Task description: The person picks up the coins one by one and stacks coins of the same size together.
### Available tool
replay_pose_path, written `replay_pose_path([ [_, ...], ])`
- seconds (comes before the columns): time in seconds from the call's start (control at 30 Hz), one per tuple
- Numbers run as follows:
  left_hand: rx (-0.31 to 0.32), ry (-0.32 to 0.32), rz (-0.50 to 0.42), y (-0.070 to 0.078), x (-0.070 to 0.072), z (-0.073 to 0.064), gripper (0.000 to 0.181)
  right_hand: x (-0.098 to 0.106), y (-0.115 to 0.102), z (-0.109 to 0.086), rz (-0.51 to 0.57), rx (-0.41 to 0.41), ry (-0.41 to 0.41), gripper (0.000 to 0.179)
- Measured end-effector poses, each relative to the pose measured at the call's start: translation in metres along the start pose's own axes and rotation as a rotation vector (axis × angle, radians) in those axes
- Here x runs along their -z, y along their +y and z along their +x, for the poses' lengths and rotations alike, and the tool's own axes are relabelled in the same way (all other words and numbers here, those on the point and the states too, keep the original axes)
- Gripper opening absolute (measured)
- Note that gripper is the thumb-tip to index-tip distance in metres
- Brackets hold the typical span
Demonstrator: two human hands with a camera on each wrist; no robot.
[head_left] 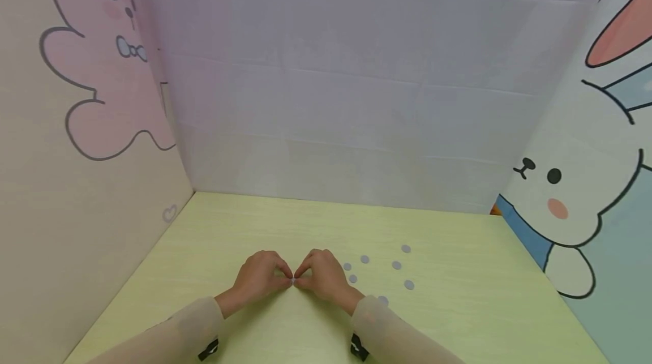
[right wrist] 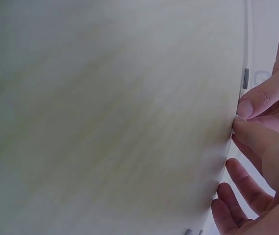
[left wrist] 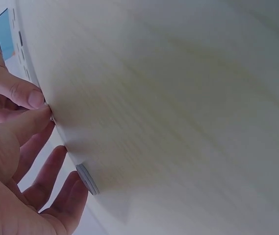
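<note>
My left hand and right hand meet low over the table, thumb and forefinger tips nearly touching. Between those tips both pinch a small pale coin, mostly covered by the fingers. Beside the curled outer fingers of my left hand, in the left wrist view, a short stack of grey coins stands on the table; the head view hides it behind that hand. To the right of my right hand lie several loose coins, the nearest being one silver-grey coin and another coin.
Farther right, more flat coins lie spread out, among them one coin toward the back and one coin partly behind my right sleeve. The pale yellow table ends at a white back sheet and printed side walls.
</note>
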State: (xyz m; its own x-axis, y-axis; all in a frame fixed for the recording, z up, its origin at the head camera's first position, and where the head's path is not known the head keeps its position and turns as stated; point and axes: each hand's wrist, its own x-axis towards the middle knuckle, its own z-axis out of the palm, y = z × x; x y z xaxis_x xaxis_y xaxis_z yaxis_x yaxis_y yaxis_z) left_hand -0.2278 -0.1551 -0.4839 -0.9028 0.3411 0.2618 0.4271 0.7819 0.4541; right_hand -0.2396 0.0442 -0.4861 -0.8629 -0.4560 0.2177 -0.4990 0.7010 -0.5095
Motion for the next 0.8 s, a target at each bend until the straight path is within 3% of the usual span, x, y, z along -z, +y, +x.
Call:
replay_pose_path([
  [0.23, 0.005, -0.011, -0.007, 0.001, 0.000, 0.000, 0.013, 0.000, 0.001, -0.002, 0.023, -0.027, -0.008, 0.005],
  [0.43, 0.021, -0.019, -0.016, 0.002, -0.001, 0.000, 0.012, 0.009, 0.010, 0.000, 0.021, 0.056, -0.057, 0.007],
  [0.57, 0.035, -0.035, -0.023, 0.002, 0.000, -0.001, 0.012, 0.028, 0.020, 0.001, 0.035, 0.083, -0.061, 0.012],
  [0.8, 0.058, -0.049, -0.055, 0.003, 0.003, -0.003, 0.012, 0.065, 0.047, -0.004, 0.055, 0.025, -0.003, 0.016],
])
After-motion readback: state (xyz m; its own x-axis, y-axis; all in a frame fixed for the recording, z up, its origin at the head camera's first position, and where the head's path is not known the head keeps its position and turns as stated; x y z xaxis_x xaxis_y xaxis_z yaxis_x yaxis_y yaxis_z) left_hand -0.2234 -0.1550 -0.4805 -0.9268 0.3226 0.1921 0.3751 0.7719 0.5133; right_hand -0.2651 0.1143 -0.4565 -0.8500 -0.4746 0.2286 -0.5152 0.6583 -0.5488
